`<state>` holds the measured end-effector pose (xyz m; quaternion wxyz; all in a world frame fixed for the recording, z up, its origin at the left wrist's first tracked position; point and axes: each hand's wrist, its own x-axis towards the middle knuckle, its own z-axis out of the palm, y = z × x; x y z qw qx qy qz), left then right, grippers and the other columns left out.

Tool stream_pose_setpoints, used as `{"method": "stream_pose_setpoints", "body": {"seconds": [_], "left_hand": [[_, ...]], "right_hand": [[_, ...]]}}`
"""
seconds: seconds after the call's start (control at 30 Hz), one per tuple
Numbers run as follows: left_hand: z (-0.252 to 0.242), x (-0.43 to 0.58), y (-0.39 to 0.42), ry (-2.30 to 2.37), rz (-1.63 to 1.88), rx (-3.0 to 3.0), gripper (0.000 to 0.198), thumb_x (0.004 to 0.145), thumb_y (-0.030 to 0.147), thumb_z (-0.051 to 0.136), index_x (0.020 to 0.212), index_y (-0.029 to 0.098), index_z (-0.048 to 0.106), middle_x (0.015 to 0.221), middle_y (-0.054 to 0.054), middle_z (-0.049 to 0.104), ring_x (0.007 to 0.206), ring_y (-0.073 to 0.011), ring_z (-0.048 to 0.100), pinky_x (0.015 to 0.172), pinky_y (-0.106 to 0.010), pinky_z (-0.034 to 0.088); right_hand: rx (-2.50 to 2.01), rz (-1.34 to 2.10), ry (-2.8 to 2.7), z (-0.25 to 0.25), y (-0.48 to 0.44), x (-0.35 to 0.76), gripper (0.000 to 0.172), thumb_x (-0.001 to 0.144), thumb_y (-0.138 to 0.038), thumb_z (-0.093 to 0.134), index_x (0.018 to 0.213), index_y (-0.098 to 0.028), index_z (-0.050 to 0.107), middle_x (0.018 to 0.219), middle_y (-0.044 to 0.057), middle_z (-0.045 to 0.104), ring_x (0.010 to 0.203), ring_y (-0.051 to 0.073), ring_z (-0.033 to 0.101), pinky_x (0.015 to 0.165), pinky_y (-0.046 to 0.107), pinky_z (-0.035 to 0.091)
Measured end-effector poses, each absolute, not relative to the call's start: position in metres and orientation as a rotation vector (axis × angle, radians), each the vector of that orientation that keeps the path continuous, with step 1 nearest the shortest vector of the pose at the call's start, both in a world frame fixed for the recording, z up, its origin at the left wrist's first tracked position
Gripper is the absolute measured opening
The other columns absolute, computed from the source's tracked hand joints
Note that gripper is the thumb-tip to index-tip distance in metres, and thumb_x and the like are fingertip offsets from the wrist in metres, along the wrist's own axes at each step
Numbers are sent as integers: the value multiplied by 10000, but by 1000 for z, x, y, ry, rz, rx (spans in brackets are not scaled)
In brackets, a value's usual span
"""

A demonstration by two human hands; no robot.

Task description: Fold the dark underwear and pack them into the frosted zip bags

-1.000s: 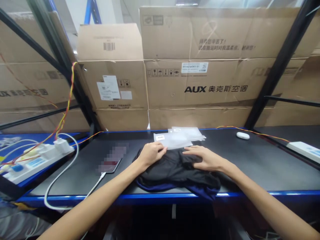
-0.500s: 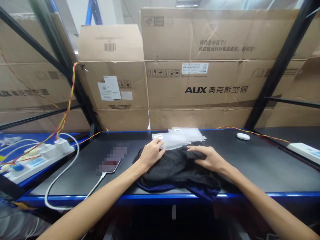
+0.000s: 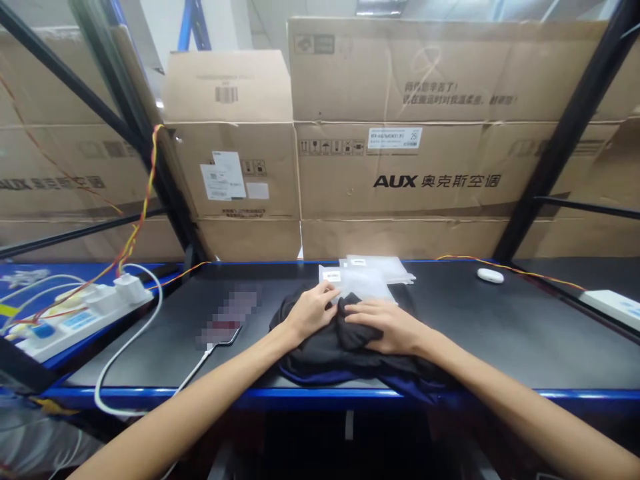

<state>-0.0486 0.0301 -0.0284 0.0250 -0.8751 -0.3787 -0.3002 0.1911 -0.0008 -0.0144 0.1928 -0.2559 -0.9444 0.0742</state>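
A bundle of black cloth (image 3: pixel 320 357) with a dark blue edge, seemingly a garment, lies crumpled at the front of the dark tabletop. My right hand (image 3: pixel 393 325) is closed around a raised fold of it, right of centre. My left hand (image 3: pixel 313 312) is on its left part, fingers bent against the cloth, fingertips by the near plastic bag. That frosted bag (image 3: pixel 367 283) with a white label lies just behind the cloth and is partly covered by it. More frosted bags (image 3: pixel 395 268) lie behind that one.
A phone (image 3: pixel 231 335) on a white charging cable lies to the left. Beyond it is a power strip (image 3: pixel 63 333) with plugs and wires. A white earbud case (image 3: pixel 491 275) and another white strip (image 3: pixel 613 307) are on the right. Cardboard boxes (image 3: pixel 440 200) stand behind the table (image 3: pixel 500 340).
My right hand has moved left towards my left hand, drawing a fold of the black cloth with it. The near plastic bag has shifted slightly right. My left hand stays nearly in place.
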Motion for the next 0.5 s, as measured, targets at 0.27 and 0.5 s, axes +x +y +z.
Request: {"method": "stream_pose_setpoints", "body": {"seconds": [0.27, 0.5], "left_hand": [[-31, -49, 32, -1087, -1126, -2788, 297, 884, 145, 549, 1135, 224, 687, 1086, -43, 671, 871, -153, 669, 807, -256, 558], [-26, -48, 29, -1232, -1367, -2784, 138, 845, 142, 573, 926, 181, 678, 843, -18, 673, 752, -137, 647, 706, -229, 547]], "right_hand": [[-952, 617, -2635, -7, 6, 205, 647, 811, -276, 652, 1437, -332, 496, 1570, 22, 376, 1482, 327, 211, 1166, 557, 271], [-958, 419, -2452, -15, 16, 192, 483, 805, -175, 624, 1285, -223, 637, 1390, 95, 591, 1307, 282, 509, 1113, 465, 383]]}}
